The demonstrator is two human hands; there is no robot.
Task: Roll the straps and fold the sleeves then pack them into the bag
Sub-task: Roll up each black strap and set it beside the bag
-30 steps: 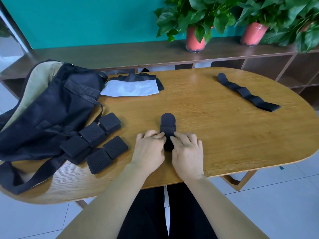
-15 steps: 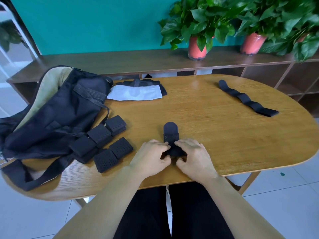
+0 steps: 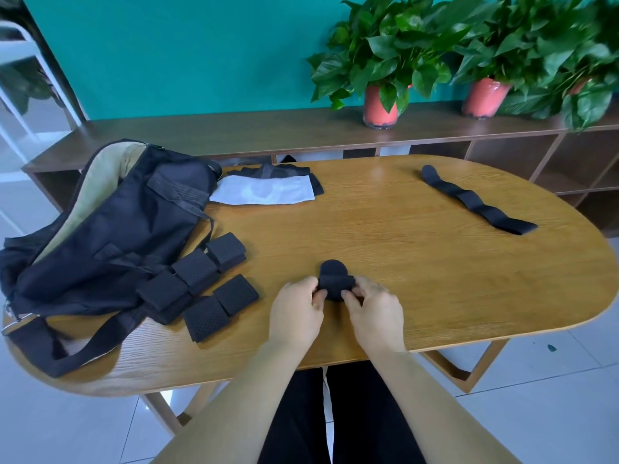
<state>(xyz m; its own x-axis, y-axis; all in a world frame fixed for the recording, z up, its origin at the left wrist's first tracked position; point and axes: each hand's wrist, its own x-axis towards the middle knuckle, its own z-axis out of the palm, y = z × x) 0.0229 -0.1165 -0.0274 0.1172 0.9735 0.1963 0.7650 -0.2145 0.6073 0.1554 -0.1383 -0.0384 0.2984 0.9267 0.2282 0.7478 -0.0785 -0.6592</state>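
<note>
Both hands work on 1 black strap (image 3: 336, 283) near the front edge of the bench (image 3: 418, 272), about midway along it. The left hand (image 3: 296, 311) pinches the left end of the rolled part between curled fingers and thumb, and the right hand (image 3: 376, 311) pinches the right end the same way. The strap is mostly wound into a short roll, and its rounded tip lies flat on the wood, pointing away from the person.

To the left, 5 rolled straps (image 3: 196, 270) of perforated black fabric sit in a loose cluster, the nearest ones touching the black bag (image 3: 110, 229). The bag lies slumped on the left end of the bench, its tan lining showing along the upper edge and a wide carry strap (image 3: 67, 349) trailing toward the front edge.

Just beyond the bag, a white sleeve (image 3: 264, 194) lies folded on top of a black sleeve (image 3: 284, 170). A long flat strap (image 3: 475, 200) lies unrolled and wavy on the far right, well apart from the hands.

Behind the bench a low wooden shelf (image 3: 234, 128) carries 2 potted plants (image 3: 380, 107) against a teal wall.
</note>
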